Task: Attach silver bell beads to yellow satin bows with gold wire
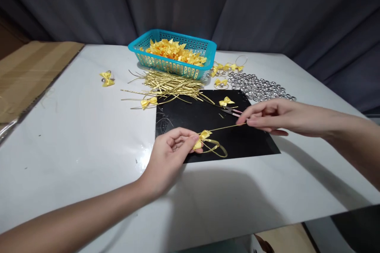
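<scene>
My left hand (pixel 173 152) pinches a yellow ribbon bow (pixel 204 134) above the black mat. A loop of gold tie (pixel 223 151) hangs from the bow. From the bow a thin gold tie (pixel 225 127) runs taut to my right hand (pixel 267 116), whose thumb and forefinger are closed on its end. Thread snips (pixel 233 112) with open blades lie just behind the right fingertips, their handles partly hidden. Beside the blades rests another yellow bow (pixel 226 101) on the mat (pixel 246 142).
A blue basket (pixel 170 62) of yellow bows stands at the back. Before it lies a heap of gold ties (pixel 173 84), with a bow (pixel 148 103) at its left front. Silver beads (pixel 261 87) spread at right. Several finished-looking bows (pixel 227 67) sit behind them; another (pixel 107 78) lies far left.
</scene>
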`<state>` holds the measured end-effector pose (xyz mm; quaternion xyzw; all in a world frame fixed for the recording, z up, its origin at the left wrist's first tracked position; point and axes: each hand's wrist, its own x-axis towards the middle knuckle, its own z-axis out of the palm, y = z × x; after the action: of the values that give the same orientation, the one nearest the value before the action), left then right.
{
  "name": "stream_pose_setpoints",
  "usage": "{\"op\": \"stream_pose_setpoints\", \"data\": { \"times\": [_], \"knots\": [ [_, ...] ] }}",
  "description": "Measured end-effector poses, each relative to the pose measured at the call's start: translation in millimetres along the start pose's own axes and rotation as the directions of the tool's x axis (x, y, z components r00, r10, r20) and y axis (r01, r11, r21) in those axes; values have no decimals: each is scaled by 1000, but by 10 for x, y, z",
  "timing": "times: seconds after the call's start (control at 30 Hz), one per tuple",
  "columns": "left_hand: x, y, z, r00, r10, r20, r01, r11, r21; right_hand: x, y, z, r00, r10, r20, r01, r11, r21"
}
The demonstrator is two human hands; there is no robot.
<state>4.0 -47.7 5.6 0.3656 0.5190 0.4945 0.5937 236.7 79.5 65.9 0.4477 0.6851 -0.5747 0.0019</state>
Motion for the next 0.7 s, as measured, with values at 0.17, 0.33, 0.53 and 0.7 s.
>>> {"op": "stream_pose_setpoints", "data": {
  "times": [0.17,0.33,0.53,0.7],
  "knots": [
    [-1,0,-2,1000,15,9,-15,998,63,-39,-104,-194,991,129,-41,-135,957,-257],
    [-2,-27,26,998,41,43,-49,977,208,-116,-307,-230,976,22,-217,-64,980,-190],
    [-70,-102,42,959,210,190,-277,835,476,-22,-664,280,903,-405,-147,428,879,210],
    [-77,-95,37,973,174,152,-229,818,528,183,-998,472,831,-553,-66,536,761,367]
  ]
}}
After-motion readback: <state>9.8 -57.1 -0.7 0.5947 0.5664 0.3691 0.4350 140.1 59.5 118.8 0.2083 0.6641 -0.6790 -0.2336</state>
